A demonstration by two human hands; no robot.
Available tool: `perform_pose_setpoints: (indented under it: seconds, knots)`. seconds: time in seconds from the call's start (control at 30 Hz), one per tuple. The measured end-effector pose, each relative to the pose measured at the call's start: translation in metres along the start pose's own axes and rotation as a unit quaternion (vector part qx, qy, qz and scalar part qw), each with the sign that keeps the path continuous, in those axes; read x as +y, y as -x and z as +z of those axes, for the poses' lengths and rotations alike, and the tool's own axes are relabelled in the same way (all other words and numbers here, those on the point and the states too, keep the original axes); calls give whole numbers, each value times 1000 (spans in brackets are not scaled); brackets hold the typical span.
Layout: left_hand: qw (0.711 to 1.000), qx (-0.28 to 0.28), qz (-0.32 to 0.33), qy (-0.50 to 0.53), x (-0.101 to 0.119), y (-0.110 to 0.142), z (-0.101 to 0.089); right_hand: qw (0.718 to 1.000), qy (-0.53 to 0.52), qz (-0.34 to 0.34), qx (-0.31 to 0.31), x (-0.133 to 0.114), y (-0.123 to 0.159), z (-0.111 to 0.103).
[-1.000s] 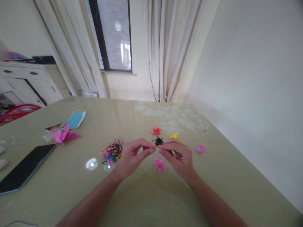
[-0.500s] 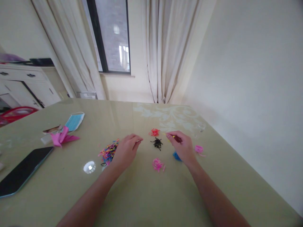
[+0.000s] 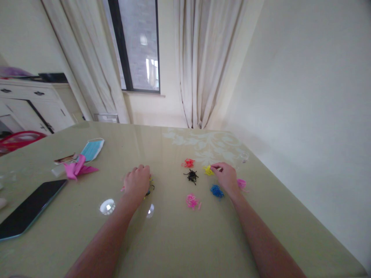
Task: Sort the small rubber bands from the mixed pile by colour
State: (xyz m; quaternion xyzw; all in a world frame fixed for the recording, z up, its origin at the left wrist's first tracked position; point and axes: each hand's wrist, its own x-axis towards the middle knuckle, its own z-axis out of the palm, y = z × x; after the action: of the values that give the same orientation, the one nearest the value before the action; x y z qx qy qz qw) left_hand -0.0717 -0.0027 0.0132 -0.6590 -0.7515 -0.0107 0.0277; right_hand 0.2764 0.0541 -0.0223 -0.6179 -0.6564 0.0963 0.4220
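My left hand lies over a mixed pile of small coloured rubber bands, covering most of it; its fingertips are hidden. At the yellow rubber bands, the thumb and fingers of my right hand are pinched together, touching the pile's right edge on a yellow band. Left of it are the black rubber bands, with the red rubber bands just behind. Nearer to me lie the pink rubber bands and the blue rubber bands. Another pink bunch shows partly behind my right wrist.
On the left of the glossy table lie a black phone, a pink folded-paper shape and a blue face mask. A clear dome-like piece sits near my left forearm. A wall borders the right side.
My left hand has moved left and down onto the mixed pile. My right hand has shifted slightly right and down, leaving the yellow and blue piles in plain view.
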Motion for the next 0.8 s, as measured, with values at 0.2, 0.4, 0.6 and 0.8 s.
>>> perform_pose_setpoints:
  seconds: [0.2, 0.4, 0.6, 0.8]
  knots:
    - [999, 23, 2, 23, -3, -5, 0, 1000, 2, -8, 4, -7, 2, -4]
    - [985, 59, 4, 165, -1, -8, -2, 995, -39, -84, 24, -39, 16, -8]
    - [961, 79, 5, 266, 2, -9, 0, 989, -72, -129, 1, -63, 31, -3]
    - [962, 90, 9, 258, 5, -6, 1, 985, -83, -147, -29, -74, 41, 2]
